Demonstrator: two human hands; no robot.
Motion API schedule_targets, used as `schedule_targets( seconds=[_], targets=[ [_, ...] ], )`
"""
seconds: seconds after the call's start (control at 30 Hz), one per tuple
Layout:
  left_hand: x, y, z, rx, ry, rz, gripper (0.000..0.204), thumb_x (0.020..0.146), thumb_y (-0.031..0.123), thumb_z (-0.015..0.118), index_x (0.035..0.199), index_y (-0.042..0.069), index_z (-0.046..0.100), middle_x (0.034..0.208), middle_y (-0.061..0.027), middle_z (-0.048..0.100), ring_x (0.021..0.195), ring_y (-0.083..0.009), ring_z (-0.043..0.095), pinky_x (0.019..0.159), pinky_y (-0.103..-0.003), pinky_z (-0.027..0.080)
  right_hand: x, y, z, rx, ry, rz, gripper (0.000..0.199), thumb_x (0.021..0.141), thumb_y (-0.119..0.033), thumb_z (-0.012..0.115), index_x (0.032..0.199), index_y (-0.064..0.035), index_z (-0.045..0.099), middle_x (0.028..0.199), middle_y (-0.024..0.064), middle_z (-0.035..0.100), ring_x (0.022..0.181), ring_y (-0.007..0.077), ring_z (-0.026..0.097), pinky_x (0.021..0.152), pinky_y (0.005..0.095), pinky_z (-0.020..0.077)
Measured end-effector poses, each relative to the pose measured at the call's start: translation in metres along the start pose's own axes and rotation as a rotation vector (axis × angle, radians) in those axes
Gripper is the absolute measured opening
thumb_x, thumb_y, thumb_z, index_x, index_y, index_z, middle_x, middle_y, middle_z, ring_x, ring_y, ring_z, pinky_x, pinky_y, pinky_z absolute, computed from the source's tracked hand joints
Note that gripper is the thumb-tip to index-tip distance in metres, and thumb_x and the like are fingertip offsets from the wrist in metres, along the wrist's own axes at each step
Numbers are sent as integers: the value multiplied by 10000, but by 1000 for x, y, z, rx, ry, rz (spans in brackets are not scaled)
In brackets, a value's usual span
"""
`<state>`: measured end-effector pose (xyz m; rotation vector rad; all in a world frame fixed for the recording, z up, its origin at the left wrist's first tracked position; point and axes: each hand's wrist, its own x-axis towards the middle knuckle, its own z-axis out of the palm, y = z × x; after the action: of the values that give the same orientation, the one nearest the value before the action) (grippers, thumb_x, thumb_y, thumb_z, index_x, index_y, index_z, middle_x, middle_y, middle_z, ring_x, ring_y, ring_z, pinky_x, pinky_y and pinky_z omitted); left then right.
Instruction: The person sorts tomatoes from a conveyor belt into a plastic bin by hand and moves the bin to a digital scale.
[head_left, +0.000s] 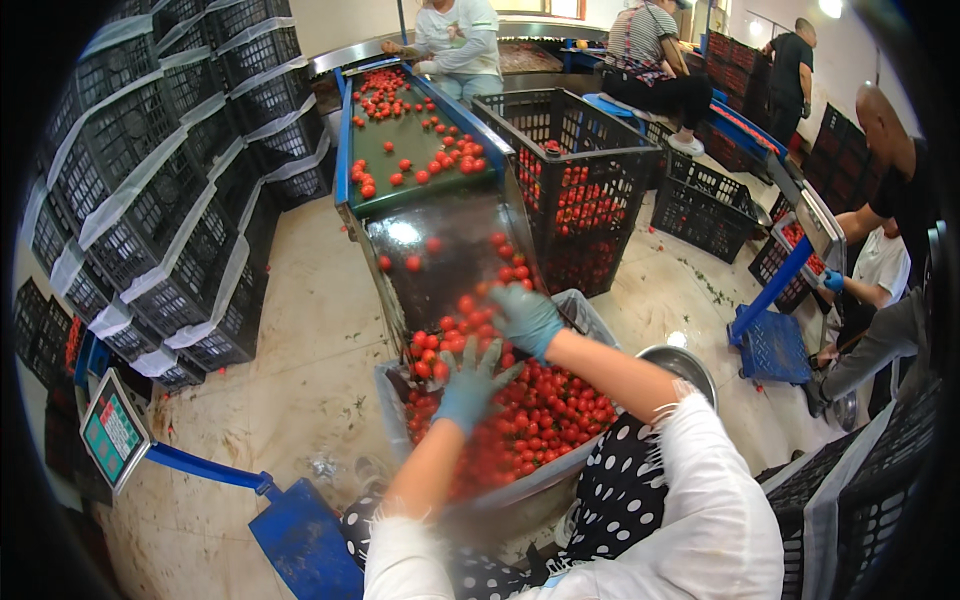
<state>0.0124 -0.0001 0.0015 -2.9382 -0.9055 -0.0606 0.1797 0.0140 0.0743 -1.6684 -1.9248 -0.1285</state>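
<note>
Cherry tomatoes (545, 420) heap up in a lined crate (395, 410) in front of me, below a metal chute (440, 225). My left hand (468, 385), in a blue-green glove, lies over the tomatoes at the chute's lower end with its fingers spread. Slightly farther off and to the right, my gloved right hand (530, 320) reaches across the tomatoes at the chute's right side. Its fingers point left and look stretched out, though slightly blurred. Neither hand visibly grips a tomato. More tomatoes ride on a green conveyor belt (425, 140) and roll down the chute.
Stacked black crates (150, 190) with pale liners rise at left. A tall black crate (570, 180) holding tomatoes stands right of the belt. Blue platform scales (305, 535) (770, 345) flank me. A metal bowl (680, 370) sits behind my right forearm. Several people work farther off.
</note>
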Motion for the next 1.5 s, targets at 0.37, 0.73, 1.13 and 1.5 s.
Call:
schedule_targets(
  seconds=[0.37, 0.73, 1.13, 1.5],
  targets=[
    [-8, -1, 12, 44, -14, 27, 814, 641, 433, 729, 1350, 408, 331, 1487, -96, 169, 1352, -414, 98, 972, -705, 151, 44, 22, -77, 869, -21, 70, 411, 815, -152, 620, 1186, -21, 501, 1049, 109, 584, 974, 165, 546, 880, 305, 431],
    [-22, -7, 41, 111, 298, 185, 728, 649, 361, 707, 1313, 305, 414, 1415, -113, 279, 1302, -403, 204, 956, -652, 227, -52, 43, 66, 245, -193, 300, 705, 706, -270, 607, 1338, -83, 357, 1404, 280, 225, 1299, 421, 230, 1061, 433, 244],
    [-16, -26, 18, -43, 153, -74, 983, 617, 535, 713, 1405, 162, 257, 1417, -229, 205, 1275, -418, 245, 1013, -595, 183, -55, 40, 59, 295, -190, 211, 596, 717, -206, 580, 1284, -99, 432, 1396, 256, 249, 1254, 412, 325, 1034, 398, 307],
    [-23, -23, 17, -102, 33, -99, 842, 713, 511, 650, 1399, 182, 289, 1394, -234, 283, 1261, -472, 265, 1061, -528, 186, -60, 33, 76, 211, -170, 21, 521, 721, -161, 584, 1227, -89, 486, 1297, 185, 394, 1164, 372, 416, 974, 424, 375]
  ],
)
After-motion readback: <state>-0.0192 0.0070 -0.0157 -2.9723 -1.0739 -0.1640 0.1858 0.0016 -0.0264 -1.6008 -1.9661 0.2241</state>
